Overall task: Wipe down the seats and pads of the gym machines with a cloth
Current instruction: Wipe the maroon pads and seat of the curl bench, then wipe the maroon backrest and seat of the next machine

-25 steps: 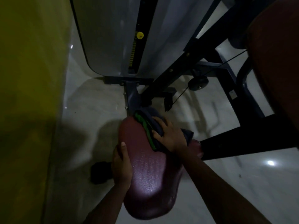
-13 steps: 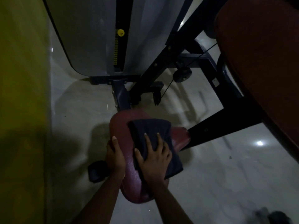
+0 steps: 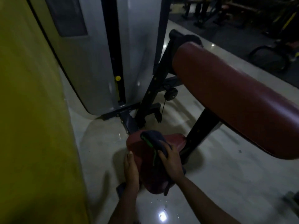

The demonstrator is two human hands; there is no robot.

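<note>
The cloth (image 3: 155,139) sits bunched on the far half of the seat (image 3: 137,150), green edge showing. Half a second ago it lay flat under a spread palm. Now the right hand (image 3: 172,164) grips it, fingers curled into the fabric. We judge this seat nearly done. The left hand (image 3: 131,170) holds the seat's left edge, thumb on top, fingers hidden beneath. We count one cloth, one seat, two hands, and one long pad (image 3: 234,101) at right.
</note>
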